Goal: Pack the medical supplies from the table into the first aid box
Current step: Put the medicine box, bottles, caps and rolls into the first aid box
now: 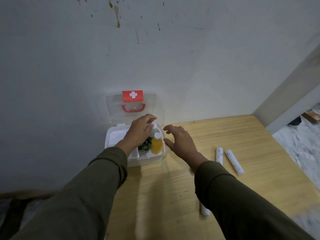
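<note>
A white first aid box (155,159) stands open on the wooden table against the wall, its clear lid (110,108) upright with a red cross label and red handle. Inside stand a yellow bottle (156,146) with a white cap and a dark green packet (145,146). My left hand (139,132) is over the box, fingers closed on a white bottle (154,129) behind the yellow one. My right hand (180,142) hovers just right of the box, fingers spread, holding nothing. Two white bandage rolls (219,155) (234,161) lie to the right; a third (205,211) peeks from under my right sleeve.
The table (164,196) ends at a rounded corner far right, with floor and clutter beyond. A stained grey wall rises right behind the box. A dark strap or bag shows at the lower left beside the table.
</note>
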`<state>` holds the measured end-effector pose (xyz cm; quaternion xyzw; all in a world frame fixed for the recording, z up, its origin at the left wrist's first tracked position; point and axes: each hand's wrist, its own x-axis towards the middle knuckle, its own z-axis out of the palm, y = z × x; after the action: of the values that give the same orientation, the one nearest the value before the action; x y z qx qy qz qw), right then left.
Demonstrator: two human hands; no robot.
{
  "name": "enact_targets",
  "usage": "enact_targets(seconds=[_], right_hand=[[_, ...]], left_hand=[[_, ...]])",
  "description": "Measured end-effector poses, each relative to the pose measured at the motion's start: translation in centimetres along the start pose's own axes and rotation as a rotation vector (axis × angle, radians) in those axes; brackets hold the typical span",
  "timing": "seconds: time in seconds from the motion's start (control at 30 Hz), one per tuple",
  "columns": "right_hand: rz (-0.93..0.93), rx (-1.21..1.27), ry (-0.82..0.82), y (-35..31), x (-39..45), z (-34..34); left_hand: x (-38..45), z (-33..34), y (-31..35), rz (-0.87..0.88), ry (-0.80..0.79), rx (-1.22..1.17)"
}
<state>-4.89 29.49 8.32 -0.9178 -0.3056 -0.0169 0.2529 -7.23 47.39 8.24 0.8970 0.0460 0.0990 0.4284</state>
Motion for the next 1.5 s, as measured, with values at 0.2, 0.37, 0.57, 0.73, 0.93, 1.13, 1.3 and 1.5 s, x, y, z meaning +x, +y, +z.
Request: enact_targets(seconds=[0.2, 0.37, 0.57, 0.73, 0.93, 1.13, 1.3, 1.5], right_hand=[[0.074, -0.005, 0.081, 3.3, -1.9, -3.6], [0.240, -0.041, 0.077, 9.0, -5.0, -6.8], [0.414, -0.024, -0.046, 15.8, -8.5, -10.2], [0.454, -0.023, -0.204, 20.4, -9.4, -11.5], [0.466, 0.019, -0.317, 24.2, -8.6, -10.7], [0.414, 0.130, -0.400, 25.3, -7.6, -9.2], [0.380, 0.115, -0.461, 25.4, -7.2, -8.7], [0.449, 0.166, -0.423, 25.0, -7.5, -8.9]], left_hand=[[1.3, 1.9, 4.5, 0.181, 0.080, 0.031], [1.9, 6.7, 8.3, 0.258, -0.024, 0.006], [1.8, 13.3, 10.8, 0.128, -0.194, -0.010], [1.6, 19.4, 12.0, -0.041, -0.384, 0.066], [1.3, 25.0, 12.2, -0.186, -0.480, 0.204], [1.4, 26.6, 12.2, -0.218, -0.439, 0.216], [1.4, 26.8, 12.7, -0.297, -0.400, 0.172], [1.0, 26.5, 13.4, -0.329, -0.374, 0.092]])
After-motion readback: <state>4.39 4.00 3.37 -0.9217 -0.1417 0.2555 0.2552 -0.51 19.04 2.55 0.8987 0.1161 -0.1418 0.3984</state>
